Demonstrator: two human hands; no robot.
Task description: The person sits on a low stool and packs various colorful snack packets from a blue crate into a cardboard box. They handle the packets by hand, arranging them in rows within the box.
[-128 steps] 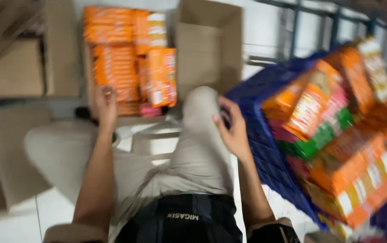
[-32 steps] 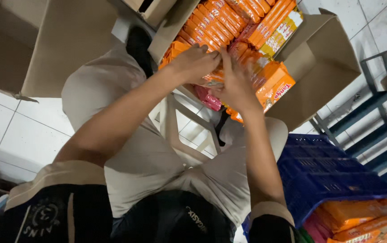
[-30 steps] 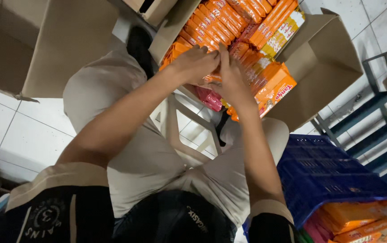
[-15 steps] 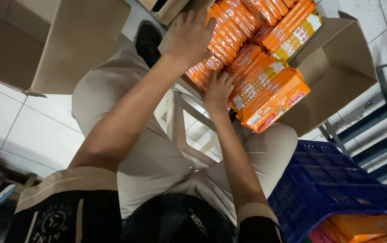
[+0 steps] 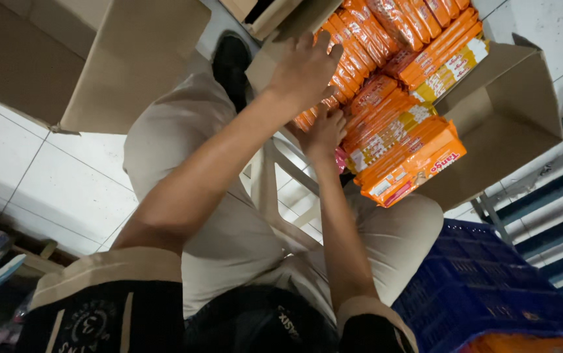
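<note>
A cardboard box (image 5: pixel 508 128) lies open in front of my knees, packed with rows of orange snack packets (image 5: pixel 402 140). My left hand (image 5: pixel 303 65) rests flat on the packets at the box's near-left side, fingers spread. Just below it, my right hand (image 5: pixel 324 132) pushes its fingertips against the ends of the packets in the row beside it. Whether those fingers grip a packet is hidden. A pink packet (image 5: pixel 341 161) peeks out beneath the orange ones.
I sit on a white plastic stool (image 5: pixel 269 189) over a white tiled floor. Another open carton (image 5: pixel 105 59) stands at the upper left. A blue plastic crate (image 5: pixel 491 287) sits at the lower right, with blue metal bars (image 5: pixel 549 196) behind it.
Both hands brought packets from near my lap up into the box. The left hand moved onto the top of the rows; the view shifted so the box sits higher.
</note>
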